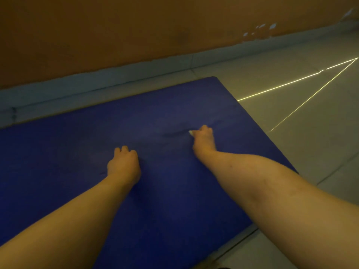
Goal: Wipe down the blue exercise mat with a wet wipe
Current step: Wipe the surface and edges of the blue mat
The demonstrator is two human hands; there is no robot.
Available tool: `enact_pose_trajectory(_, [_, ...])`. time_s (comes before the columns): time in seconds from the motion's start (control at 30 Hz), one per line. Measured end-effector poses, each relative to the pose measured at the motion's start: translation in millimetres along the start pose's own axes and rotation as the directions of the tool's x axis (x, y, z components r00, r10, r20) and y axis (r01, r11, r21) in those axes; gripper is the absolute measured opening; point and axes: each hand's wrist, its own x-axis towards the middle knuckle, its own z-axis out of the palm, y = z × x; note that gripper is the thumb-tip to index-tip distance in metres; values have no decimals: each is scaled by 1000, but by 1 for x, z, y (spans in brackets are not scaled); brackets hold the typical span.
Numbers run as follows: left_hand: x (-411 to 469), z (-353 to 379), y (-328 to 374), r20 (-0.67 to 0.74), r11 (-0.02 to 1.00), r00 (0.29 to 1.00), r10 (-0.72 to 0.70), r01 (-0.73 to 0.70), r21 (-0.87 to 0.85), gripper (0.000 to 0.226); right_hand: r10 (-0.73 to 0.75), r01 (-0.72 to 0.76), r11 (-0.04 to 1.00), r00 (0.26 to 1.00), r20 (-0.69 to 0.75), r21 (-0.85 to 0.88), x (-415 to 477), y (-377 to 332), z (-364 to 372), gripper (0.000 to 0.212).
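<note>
The right hand (203, 139) has its grip clamped on a limp white wet wipe (191, 133) at one o'clock; the left hand (124, 164), fisted empty, pins the soft, probably crease-prone blue foam exercise mat (58, 156).

Dim room, orange-brown wall (116, 26), grey skirting (136, 72), pale tiled floor (291, 78), thin light streaks (281, 85)

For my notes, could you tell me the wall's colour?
The wall looks orange-brown, best seen in the head view.
</note>
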Motion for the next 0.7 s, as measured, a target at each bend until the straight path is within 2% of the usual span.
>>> enact_pose_trajectory(0.03, [1, 1, -4, -15, 1000, 1000, -24, 23, -3, 39, 119, -120, 992, 992, -44, -23, 10, 6, -3, 28])
enact_pose_trajectory(0.1, [6, 3, -12, -27, 998, 998, -64, 63, -27, 48, 234, -240, 969, 968, -91, -54, 21, -3, -5, 32])
enact_pose_trajectory(0.2, [12, 6, -18, 21, 985, 992, -121, 122, -119, 68, 220, -221, 975, 975, -33, -25, 15, -51, 10, 27])
enact_pose_trajectory(0.23, [13, 5, -18, 29, 982, 992, -126, 129, -137, 71, 211, -209, 975, 977, -27, 71, 8, -69, 18, 23])
enact_pose_trajectory(0.3, [16, 2, -19, 39, 980, 990, -133, 137, -145, 74, 16, -17, 993, 1000, 6, 120, -7, -106, 42, 18])
enact_pose_trajectory(0.33, [17, 1, -19, 39, 981, 991, -129, 133, -143, 76, -141, 131, 983, 988, 68, 129, -14, -122, 55, 17])
enact_pose_trajectory(0.37, [18, 0, -20, 44, 980, 991, -128, 134, -146, 78, -291, 259, 948, 940, 177, 182, -22, -138, 68, 18])
enact_pose_trajectory(0.4, [19, 0, -21, 46, 979, 991, -125, 131, -157, 80, -467, 438, 884, 847, 253, 164, -28, -147, 78, 19])
enact_pose_trajectory(0.47, [20, 3, -23, 40, 978, 993, -112, 117, -173, 81, -627, 641, 764, 710, 320, 74, -28, -151, 83, 23])
enact_pose_trajectory(0.5, [21, 3, -24, 32, 979, 994, -105, 109, -170, 79, -649, 663, 744, 686, 329, 85, -18, -147, 76, 25])
enact_pose_trajectory(0.53, [20, 4, -24, 27, 982, 995, -92, 95, -166, 76, -653, 670, 739, 688, 318, 67, -7, -139, 70, 28])
enact_pose_trajectory(0.57, [20, 4, -25, 25, 984, 997, -78, 81, -161, 73, -623, 636, 769, 726, 291, 59, 7, -130, 61, 31])
enact_pose_trajectory(0.6, [20, 3, -25, 30, 985, 997, -66, 69, -157, 72, -570, 581, 814, 796, 206, 11, 25, -117, 52, 30])
enact_pose_trajectory(0.67, [20, 0, -27, 47, 989, 997, -55, 61, -136, 72, -283, 283, 959, 959, -25, 5, 67, -90, 36, 21])
enact_pose_trajectory(0.7, [20, -1, -29, 55, 991, 997, -51, 57, -122, 73, -115, 114, 993, 990, -78, -20, 84, -78, 32, 22])
